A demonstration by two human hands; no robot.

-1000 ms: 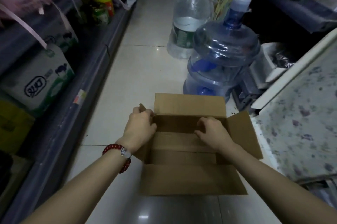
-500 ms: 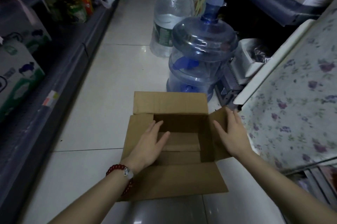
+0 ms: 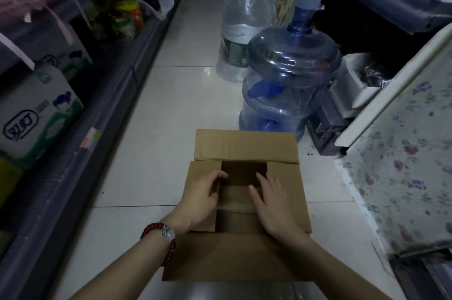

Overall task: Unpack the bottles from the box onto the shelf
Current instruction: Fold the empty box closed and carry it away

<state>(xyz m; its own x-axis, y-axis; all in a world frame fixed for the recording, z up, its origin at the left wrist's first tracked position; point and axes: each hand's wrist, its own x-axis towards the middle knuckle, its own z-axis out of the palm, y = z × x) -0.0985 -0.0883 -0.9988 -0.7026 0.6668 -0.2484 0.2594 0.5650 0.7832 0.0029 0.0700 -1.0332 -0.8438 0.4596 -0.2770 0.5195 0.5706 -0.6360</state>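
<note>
Blue water jug (image 3: 288, 74), perhaps tissue packs (image 3: 36, 114)

Dark inside of the brown cardboard box (image 3: 244, 172), contents unreadable. Left shelf goods (image 3: 36, 109) blurred, cut by the frame edge. Both forearms cut off below.
</note>
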